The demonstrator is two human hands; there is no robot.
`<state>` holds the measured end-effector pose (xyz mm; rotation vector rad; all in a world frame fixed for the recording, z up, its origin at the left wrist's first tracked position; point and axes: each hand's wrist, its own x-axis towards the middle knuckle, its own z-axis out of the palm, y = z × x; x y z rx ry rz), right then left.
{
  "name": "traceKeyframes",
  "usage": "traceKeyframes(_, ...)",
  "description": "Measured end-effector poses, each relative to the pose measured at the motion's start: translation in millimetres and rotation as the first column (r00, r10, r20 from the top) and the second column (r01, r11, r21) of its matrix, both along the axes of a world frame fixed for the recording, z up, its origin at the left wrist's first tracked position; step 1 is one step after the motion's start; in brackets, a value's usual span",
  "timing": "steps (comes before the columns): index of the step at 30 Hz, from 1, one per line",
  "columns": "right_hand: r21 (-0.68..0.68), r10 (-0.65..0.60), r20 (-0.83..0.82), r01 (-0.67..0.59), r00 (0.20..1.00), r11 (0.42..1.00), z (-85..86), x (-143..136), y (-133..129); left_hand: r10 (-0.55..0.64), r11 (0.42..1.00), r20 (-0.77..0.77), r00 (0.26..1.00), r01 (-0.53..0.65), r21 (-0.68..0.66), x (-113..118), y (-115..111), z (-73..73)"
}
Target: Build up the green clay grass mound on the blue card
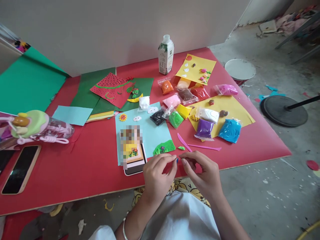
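Near the front edge of the red table, my left hand (160, 171) pinches a tiny blue piece (177, 160) between thumb and fingertips. My right hand (201, 168) is closed in a pinch just beside it; what its fingertips hold is too small to name. Beyond my hands lie a green clay patch with a small flower (163, 147), a little green clay piece (181, 148) and pink tools (184, 142). A phone (135, 169) showing a partly blurred picture rests on the light blue sheet (160, 133), which also bears a clay sun (123, 117) and white clouds (137, 118).
Clay packets, among them purple (204, 129), blue (230, 130) and green (175, 119), spread over the middle and right. A carton bottle (166, 55) stands at the back. At left are a dark-screened phone (21, 170), a pink-strapped bottle (60, 128) and coloured sheets.
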<state>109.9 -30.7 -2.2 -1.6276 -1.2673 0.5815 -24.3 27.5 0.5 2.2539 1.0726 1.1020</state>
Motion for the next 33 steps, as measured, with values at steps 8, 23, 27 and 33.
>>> traceKeyframes(8,-0.15,0.091,-0.034,-0.095,0.995,0.984,4.9,9,13,0.068,0.966,-0.165,0.984,-0.023,0.259,-2,-2,-5.2)
traceKeyframes(23,-0.322,0.556,0.306,-0.465,0.773,0.825,14.2,32,74,0.078,0.987,-0.35,0.933,-0.022,0.161,-14,-37,-35.5)
traceKeyframes(27,-0.353,0.66,0.335,-0.56,0.672,0.749,12.3,35,84,0.063,0.991,-0.404,0.913,-0.009,0.134,-14,-41,-40.6)
traceKeyframes(33,-0.398,0.689,0.355,-0.564,0.632,0.723,8.3,38,84,0.033,0.994,-0.42,0.907,0.013,0.108,-15,-40,-41.8)
